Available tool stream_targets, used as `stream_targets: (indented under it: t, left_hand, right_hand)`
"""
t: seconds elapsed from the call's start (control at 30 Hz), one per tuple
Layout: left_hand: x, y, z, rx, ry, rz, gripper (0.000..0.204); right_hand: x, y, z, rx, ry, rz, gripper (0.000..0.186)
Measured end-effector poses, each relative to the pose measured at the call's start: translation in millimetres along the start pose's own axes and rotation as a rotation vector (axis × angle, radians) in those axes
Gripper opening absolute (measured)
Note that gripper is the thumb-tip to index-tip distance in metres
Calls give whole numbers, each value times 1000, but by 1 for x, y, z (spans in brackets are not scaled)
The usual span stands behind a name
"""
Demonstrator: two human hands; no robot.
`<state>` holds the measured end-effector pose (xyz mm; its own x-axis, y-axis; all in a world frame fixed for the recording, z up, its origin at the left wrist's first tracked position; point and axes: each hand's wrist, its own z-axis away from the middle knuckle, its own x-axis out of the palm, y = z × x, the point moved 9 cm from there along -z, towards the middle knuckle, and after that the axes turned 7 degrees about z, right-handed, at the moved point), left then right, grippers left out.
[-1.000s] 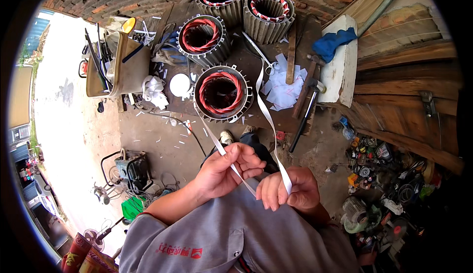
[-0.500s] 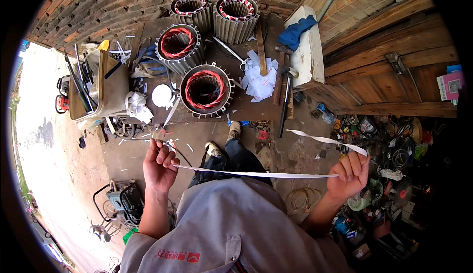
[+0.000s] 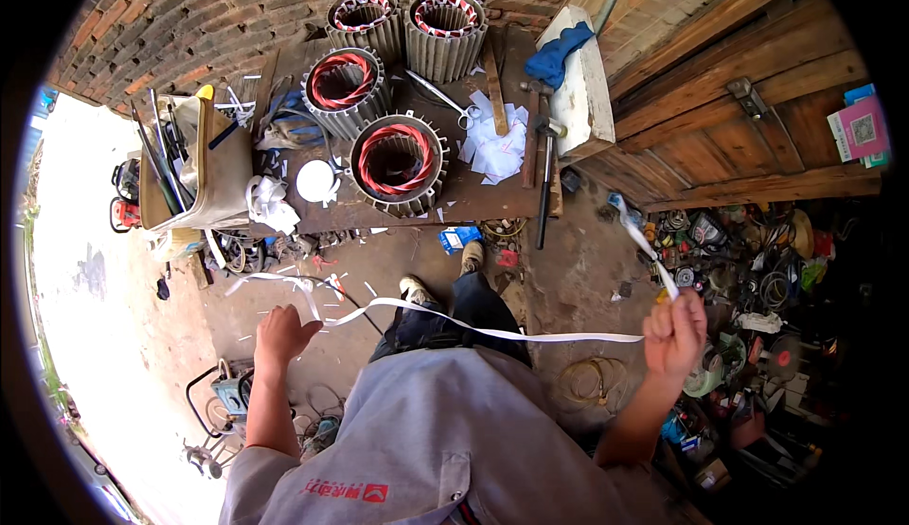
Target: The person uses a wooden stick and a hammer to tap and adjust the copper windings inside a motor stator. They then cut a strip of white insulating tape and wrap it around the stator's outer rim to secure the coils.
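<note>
My left hand is at lower left, thumb apart from loosely bent fingers, with no clear grip on the long white tape, whose wavy left part passes just beside and above it. My right hand is pinched on the tape at the right, with a twisted length rising past it. On the wooden bench stand several finned metal motor housings, the nearest with a red coil inside, plus scissors, white paper pieces and hammers.
A beige bin of tools sits at the bench's left end, a white box with blue cloth at its right. Wooden doors, piled parts and cables are at right, a wheeled machine lower left, my feet below.
My hands have moved apart, the left outward to the left, the right outward to the right. The tape that was stretched between them now waves loosely, its left part out of my left fingers.
</note>
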<state>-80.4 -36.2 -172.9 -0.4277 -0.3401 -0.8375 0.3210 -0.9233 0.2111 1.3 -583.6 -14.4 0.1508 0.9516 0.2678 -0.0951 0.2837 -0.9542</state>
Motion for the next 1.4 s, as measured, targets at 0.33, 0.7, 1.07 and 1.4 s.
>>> stream_targets:
  t: [0.33, 0.7, 1.07, 1.4]
  left_hand:
    - [-29, 242, 16, 101, -457, 2003, 34]
    - [-72, 218, -4, 14, 193, 1928, 34]
    - [-54, 248, 19, 20, 13, 1675, 34]
    - [-42, 244, 18, -43, 14, 1806, 29]
  right_hand:
    - [204, 110, 12, 10, -661, 428, 14]
    - [179, 175, -40, -205, -1031, 649, 19]
    - [168, 182, -297, -821, -693, 1842, 15]
    - [167, 193, -288, -953, -974, 1732, 14]
